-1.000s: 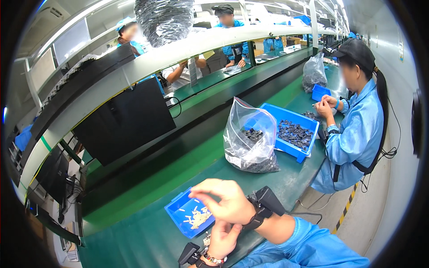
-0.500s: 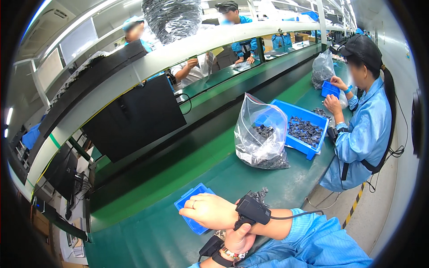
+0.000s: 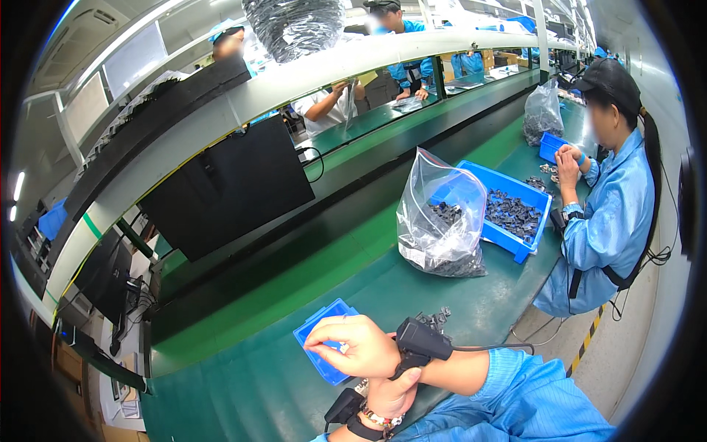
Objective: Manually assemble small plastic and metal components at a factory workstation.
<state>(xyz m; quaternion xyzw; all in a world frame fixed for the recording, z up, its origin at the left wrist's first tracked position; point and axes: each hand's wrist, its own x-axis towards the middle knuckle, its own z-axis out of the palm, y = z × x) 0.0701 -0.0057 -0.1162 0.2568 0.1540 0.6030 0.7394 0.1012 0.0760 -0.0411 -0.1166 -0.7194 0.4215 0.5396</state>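
My right hand [image 3: 361, 345] hovers over a small blue tray [image 3: 328, 368], thumb and forefinger apart and nothing visible in them. Small pale parts lie in that tray, partly covered by the hand. A black boxy device [image 3: 423, 340] is strapped on my right wrist. From below, my left hand [image 3: 388, 398] closes round that wrist, its thumb against the device's strap; its other fingers are mostly hidden. The left wrist wears a beaded bracelet [image 3: 383, 420] and a similar black device [image 3: 344, 407]. Small black parts [image 3: 440, 318] lie heaped just beyond the right wrist.
A clear plastic bag [image 3: 438, 228] of black parts stands beside a larger blue bin [image 3: 519, 221] of similar pieces. To the right, a co-worker [image 3: 615, 191] in blue handles something small by another blue bin [image 3: 551, 146]. A dark monitor [image 3: 228, 188] hangs beyond the green bench [image 3: 243, 368].
My right thumb and forefinger have come apart, and pale parts in the tray now show. My left hand stays round the right wrist. The co-worker's hands have come together.
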